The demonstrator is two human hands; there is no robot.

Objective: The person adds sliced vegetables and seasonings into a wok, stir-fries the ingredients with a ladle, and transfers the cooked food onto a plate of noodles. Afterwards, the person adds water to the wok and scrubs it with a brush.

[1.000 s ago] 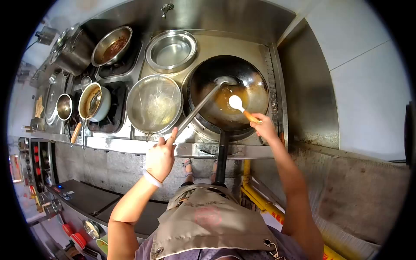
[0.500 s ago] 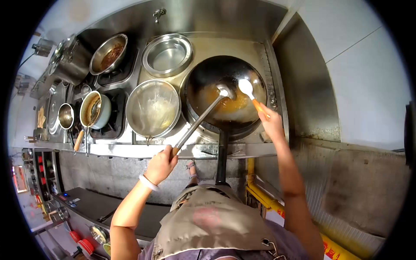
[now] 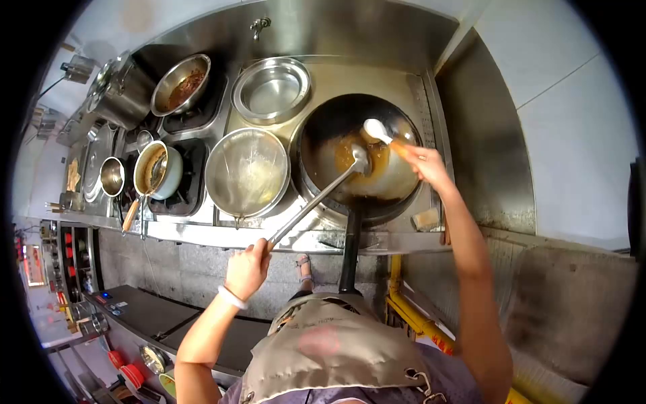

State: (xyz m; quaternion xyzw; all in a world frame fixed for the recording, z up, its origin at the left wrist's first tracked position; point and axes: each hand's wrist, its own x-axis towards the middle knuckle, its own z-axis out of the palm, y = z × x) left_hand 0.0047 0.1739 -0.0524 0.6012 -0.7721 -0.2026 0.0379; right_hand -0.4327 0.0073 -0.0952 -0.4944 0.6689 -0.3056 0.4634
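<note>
My left hand (image 3: 247,271) is wrapped round the end of a long metal ladle (image 3: 316,200), whose head rests in the brown liquid (image 3: 378,164) in a black wok (image 3: 328,116). In my right hand (image 3: 428,165) is a white spoon (image 3: 376,128) with an orange handle; its head is over the far right part of the wok, and I cannot tell whether it touches the liquid. The wok's black handle (image 3: 352,249) points toward my body. Left of the wok sits a mesh strainer (image 3: 231,180) with pale, wet-looking contents.
Behind the strainer stands a metal basin (image 3: 270,90). Farther left are a white pot (image 3: 173,176), a small saucepan (image 3: 112,177), a bowl of dark red food (image 3: 181,86) and a tall stockpot (image 3: 121,92). A tap (image 3: 258,27) juts from the back wall.
The ladle head has moved toward me in the wok. My right hand has risen and turned the spoon flatter, moving its head slightly left. The whole view has shifted a little.
</note>
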